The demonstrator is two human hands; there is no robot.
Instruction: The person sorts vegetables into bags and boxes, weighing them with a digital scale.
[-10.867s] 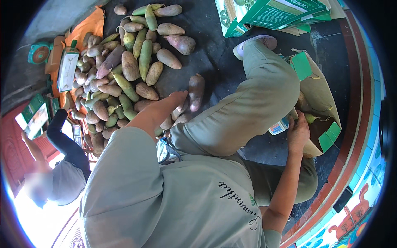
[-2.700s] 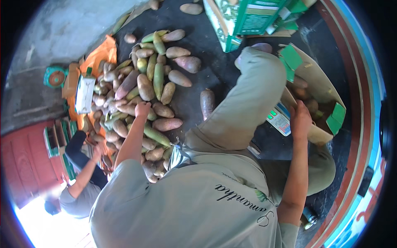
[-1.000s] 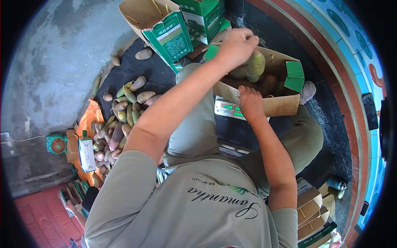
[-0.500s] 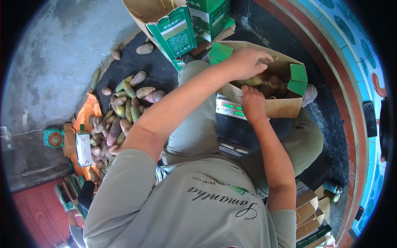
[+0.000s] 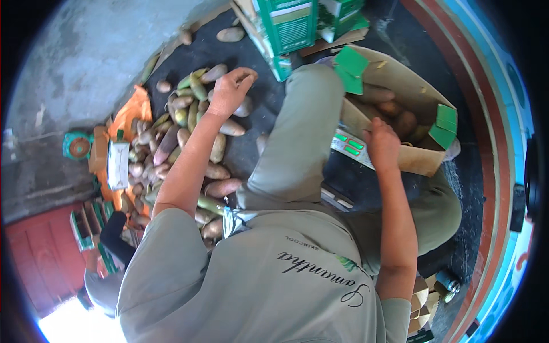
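Observation:
My left hand (image 5: 231, 93) hovers over the near right side of a pile of root vegetables (image 5: 168, 143), long ones in green and purplish brown that look like radishes. Its fingers are loosely bent, the thumb stands apart, and nothing shows in it. At the near wall of an open cardboard box (image 5: 420, 161) with green flaps, my right hand (image 5: 384, 146) grips the rim. Several reddish-brown vegetables (image 5: 405, 122) lie inside the box. A digital scale (image 5: 355, 150) with lit green displays shows beside the box, partly hidden by it.
Green-and-white cartons (image 5: 289, 28) stand at the far middle. A small white box (image 5: 118, 166) and an orange sheet (image 5: 132, 111) border the pile at left. My bent knee (image 5: 317, 86) lies between pile and box. Another person's dark sleeve (image 5: 117, 234) shows at lower left.
My left hand has left the box and moved left to the pile. My right hand stays at the box rim. The whole view has shifted, showing more vegetables inside the box.

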